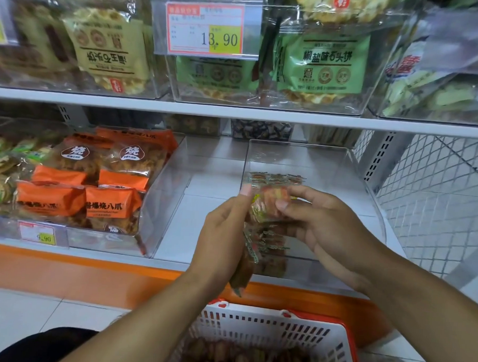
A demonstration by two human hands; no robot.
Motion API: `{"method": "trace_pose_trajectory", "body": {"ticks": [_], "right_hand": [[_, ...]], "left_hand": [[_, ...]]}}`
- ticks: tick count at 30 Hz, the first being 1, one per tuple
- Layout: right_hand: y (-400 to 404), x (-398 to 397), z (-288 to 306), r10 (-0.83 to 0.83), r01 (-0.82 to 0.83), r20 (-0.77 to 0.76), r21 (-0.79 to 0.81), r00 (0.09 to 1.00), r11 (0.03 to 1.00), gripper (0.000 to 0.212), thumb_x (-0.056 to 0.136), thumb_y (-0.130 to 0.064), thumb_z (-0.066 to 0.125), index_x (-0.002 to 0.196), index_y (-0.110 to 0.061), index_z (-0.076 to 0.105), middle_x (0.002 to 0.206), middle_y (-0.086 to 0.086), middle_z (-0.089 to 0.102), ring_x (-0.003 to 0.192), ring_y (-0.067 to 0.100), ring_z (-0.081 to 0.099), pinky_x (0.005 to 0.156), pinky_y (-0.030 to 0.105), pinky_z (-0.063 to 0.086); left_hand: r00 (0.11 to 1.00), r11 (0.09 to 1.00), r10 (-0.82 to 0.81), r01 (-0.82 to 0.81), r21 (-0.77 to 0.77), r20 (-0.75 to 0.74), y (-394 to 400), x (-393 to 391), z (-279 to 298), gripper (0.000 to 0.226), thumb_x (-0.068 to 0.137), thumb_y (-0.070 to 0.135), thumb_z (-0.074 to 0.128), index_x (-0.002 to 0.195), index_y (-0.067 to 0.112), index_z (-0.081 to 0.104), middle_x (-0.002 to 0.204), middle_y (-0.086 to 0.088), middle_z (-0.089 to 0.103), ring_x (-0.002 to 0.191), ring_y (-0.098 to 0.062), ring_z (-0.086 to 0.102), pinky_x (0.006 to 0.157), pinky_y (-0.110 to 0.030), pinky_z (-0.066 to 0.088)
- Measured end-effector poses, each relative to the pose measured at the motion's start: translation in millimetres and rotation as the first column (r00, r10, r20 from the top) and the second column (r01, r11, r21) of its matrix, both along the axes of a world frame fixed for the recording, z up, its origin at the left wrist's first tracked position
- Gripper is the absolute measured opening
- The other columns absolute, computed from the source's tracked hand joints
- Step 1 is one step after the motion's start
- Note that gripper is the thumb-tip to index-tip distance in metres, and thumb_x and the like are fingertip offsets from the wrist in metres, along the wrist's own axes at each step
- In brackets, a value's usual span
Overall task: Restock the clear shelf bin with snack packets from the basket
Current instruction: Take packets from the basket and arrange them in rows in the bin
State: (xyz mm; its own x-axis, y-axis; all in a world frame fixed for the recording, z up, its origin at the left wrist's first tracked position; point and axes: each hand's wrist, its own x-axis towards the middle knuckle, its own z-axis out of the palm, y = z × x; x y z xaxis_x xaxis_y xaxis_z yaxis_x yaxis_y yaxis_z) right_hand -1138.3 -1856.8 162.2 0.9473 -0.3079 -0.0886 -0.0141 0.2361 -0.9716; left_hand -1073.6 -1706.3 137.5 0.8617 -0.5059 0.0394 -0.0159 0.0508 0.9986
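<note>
Both hands hold a bundle of small clear-wrapped snack packets [266, 210] in front of the clear shelf bin [343, 169] on the lower shelf. My left hand [224, 235] grips the bundle's lower left side, thumb up at its top corner. My right hand [321, 226] pinches its upper right part. A few packets [276, 178] lie inside the bin at the back. The white and red basket [266, 329] stands below, with more brown snack packets [239, 358] inside.
A clear bin of orange snack packs [99, 184] stands to the left on the same shelf, with a price tag [37, 232]. Upper shelf bins [266, 57] hold green and yellow cracker packs. A white wire mesh panel [435, 207] closes the right side. An orange shelf edge [89, 272] runs below.
</note>
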Motion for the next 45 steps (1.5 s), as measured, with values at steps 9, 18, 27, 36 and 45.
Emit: {"method": "trace_pose_trajectory", "body": {"ticks": [9, 18, 27, 36, 45], "right_hand": [[-13.0, -2.5, 1.0, -0.044, 0.167, 0.314, -0.376, 0.948, 0.911, 0.028, 0.08, -0.001, 0.078, 0.091, -0.024, 0.066, 0.11, 0.0, 0.076, 0.107, 0.014, 0.071, 0.082, 0.023, 0.058], [-18.2, 2.7, -13.7, 0.074, 0.125, 0.333, -0.536, 0.94, 0.835, 0.06, 0.082, 0.025, 0.064, 0.086, -0.033, 0.08, 0.127, -0.002, 0.07, 0.12, 0.014, 0.065, 0.096, 0.037, 0.057], [-26.6, -1.7, -6.3, 0.211, -0.095, 0.199, -0.471, 0.957, 0.877, 0.038, 0.098, -0.005, 0.059, 0.129, -0.026, 0.064, 0.132, -0.01, 0.067, 0.131, 0.007, 0.056, 0.1, 0.024, 0.051], [-43.3, -9.4, 5.6, 0.37, -0.45, -0.277, -0.704, 0.887, 0.55, 0.067, 0.078, -0.016, 0.083, 0.132, -0.047, 0.059, 0.125, -0.015, 0.066, 0.114, 0.004, 0.064, 0.095, 0.026, 0.053], [-93.5, 37.4, -26.0, -0.14, -0.065, -0.302, -0.58, 0.943, 0.812, 0.027, 0.079, 0.016, 0.068, 0.097, -0.004, 0.072, 0.09, 0.01, 0.074, 0.076, 0.018, 0.065, 0.069, 0.034, 0.052]], "left_hand": [[0.99, 0.995, 0.008, -0.022, -0.095, -0.139, 4.5, 1.9, 3.9, 0.027, 0.101, 0.029, 0.06, 0.087, 0.02, 0.081, 0.081, -0.007, 0.078, 0.046, -0.009, 0.061, 0.039, -0.013, 0.041], [0.975, 0.984, -0.14, 0.117, -0.136, -0.174, 6.0, -3.6, 12.5, 0.03, 0.101, 0.038, 0.057, 0.105, 0.018, 0.079, 0.089, -0.008, 0.077, 0.05, -0.008, 0.062, 0.041, -0.016, 0.043], [0.98, 0.983, -0.169, 0.159, -0.096, -0.104, 11.1, -0.4, 13.4, 0.014, 0.096, 0.009, 0.063, 0.096, 0.007, 0.078, 0.085, -0.006, 0.078, 0.051, -0.002, 0.064, 0.049, -0.011, 0.047], [0.943, 0.868, -0.331, 0.29, 0.403, 0.034, 10.1, 3.3, 10.5, 0.01, 0.089, 0.023, 0.074, 0.088, 0.019, 0.083, 0.055, 0.013, 0.065, 0.046, 0.002, 0.053, 0.049, -0.01, 0.04], [0.882, 0.965, -0.094, 0.195, 0.177, -0.461, -26.3, -8.3, -0.1, 0.036, 0.097, 0.039, 0.059, 0.078, 0.016, 0.081, 0.075, -0.004, 0.071, 0.057, -0.015, 0.064, 0.052, -0.025, 0.053]]}}
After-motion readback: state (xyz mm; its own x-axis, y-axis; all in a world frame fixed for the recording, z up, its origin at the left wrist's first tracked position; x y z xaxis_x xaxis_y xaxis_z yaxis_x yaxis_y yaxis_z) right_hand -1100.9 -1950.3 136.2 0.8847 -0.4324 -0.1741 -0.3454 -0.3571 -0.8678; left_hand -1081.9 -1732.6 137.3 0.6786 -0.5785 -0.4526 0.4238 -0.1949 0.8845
